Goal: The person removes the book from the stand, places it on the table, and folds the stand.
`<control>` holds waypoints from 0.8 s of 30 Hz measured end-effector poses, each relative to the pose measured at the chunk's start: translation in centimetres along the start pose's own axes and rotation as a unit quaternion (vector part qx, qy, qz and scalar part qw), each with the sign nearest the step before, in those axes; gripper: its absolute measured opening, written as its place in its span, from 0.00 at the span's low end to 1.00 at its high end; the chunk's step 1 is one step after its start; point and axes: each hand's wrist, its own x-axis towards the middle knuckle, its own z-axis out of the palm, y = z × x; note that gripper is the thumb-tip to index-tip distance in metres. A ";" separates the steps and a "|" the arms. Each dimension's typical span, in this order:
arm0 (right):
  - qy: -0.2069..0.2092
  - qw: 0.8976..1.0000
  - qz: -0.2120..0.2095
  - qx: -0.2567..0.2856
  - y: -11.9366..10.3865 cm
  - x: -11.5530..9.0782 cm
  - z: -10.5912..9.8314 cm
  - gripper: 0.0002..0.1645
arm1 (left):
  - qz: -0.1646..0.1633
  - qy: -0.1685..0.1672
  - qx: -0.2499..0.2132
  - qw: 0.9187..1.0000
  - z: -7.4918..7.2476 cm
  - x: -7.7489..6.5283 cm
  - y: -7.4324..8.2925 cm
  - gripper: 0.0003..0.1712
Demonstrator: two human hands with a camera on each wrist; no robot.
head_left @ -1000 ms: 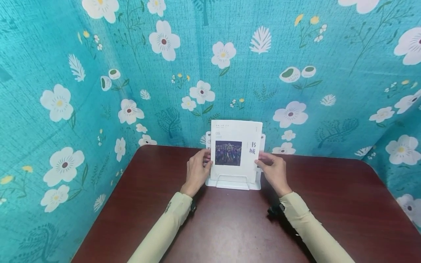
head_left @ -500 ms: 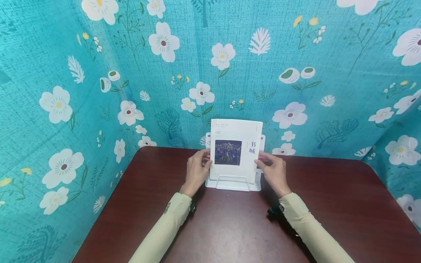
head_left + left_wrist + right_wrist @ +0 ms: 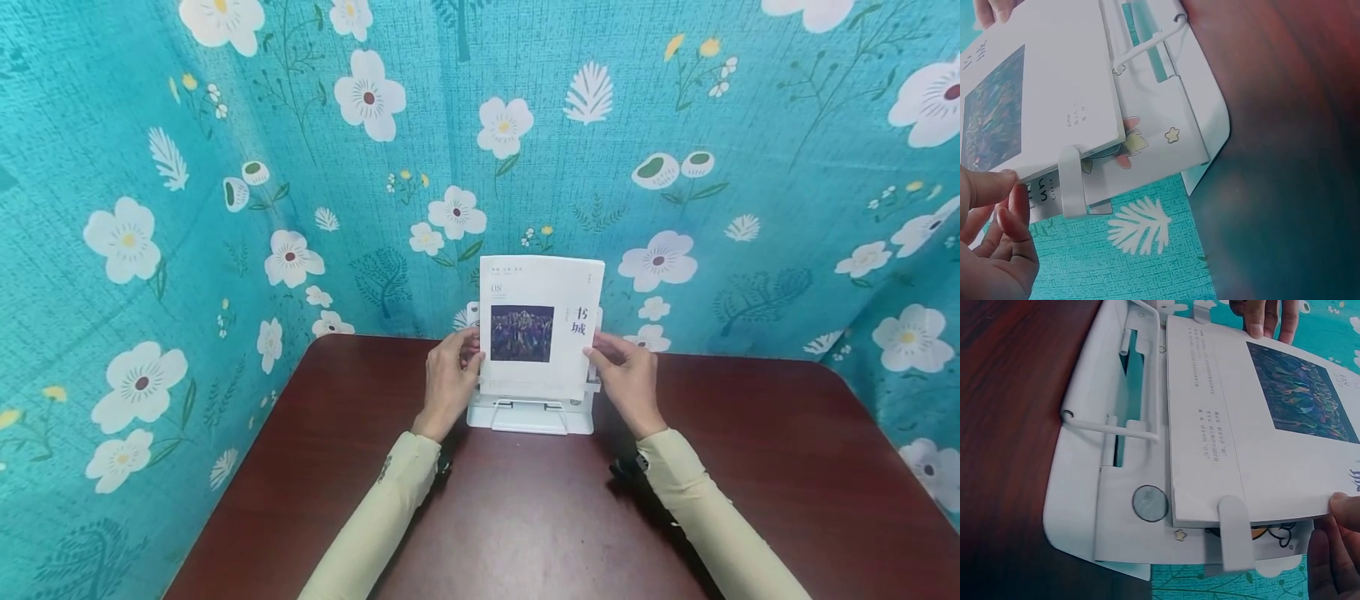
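Note:
A white book [image 3: 522, 333] with a dark square picture and Chinese characters on its cover is held upright between both hands. My left hand [image 3: 450, 379] pinches its left edge, thumb on the cover. The right hand [image 3: 632, 383] pinches the opposite edge in the same way. Behind and below the book stands a white book stand [image 3: 480, 417]. The book's bottom edge is above the stand's wire holder [image 3: 1159, 381], leaving a gap. White side clips [image 3: 1235, 534] overlap the book's edges in the wrist views. Cartoon prints show on the stand's back plate [image 3: 1172, 156].
The stand rests on a dark red-brown table [image 3: 525, 517] near its back edge. Teal flowered cloth [image 3: 337, 192] hangs behind and to the left and right of the table. Black wrist-camera straps sit at both cuffs.
Both hands have raised the book, so its bottom edge has come up out of the wire holder. The stand has stayed in place.

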 end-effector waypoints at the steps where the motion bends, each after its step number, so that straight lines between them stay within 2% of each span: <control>1: 0.003 1.000 -0.002 0.003 0.0 0.1 0.0 0.19 | 0.002 0.002 0.000 1.000 0.0 0.0 0.0 0.20; 12: 0.021 0.999 -0.027 0.026 -1.0 0.5 -0.1 0.18 | 0.031 0.052 -0.009 0.998 -0.4 0.4 0.5 0.19; 19: 0.039 0.998 -0.034 0.033 -1.6 0.6 -0.3 0.17 | 0.050 0.068 -0.013 0.996 -0.5 0.5 0.9 0.19; 24: 0.042 0.997 -0.047 0.048 -1.9 0.5 -0.6 0.18 | 0.075 0.084 -0.024 0.993 -0.8 0.5 1.2 0.19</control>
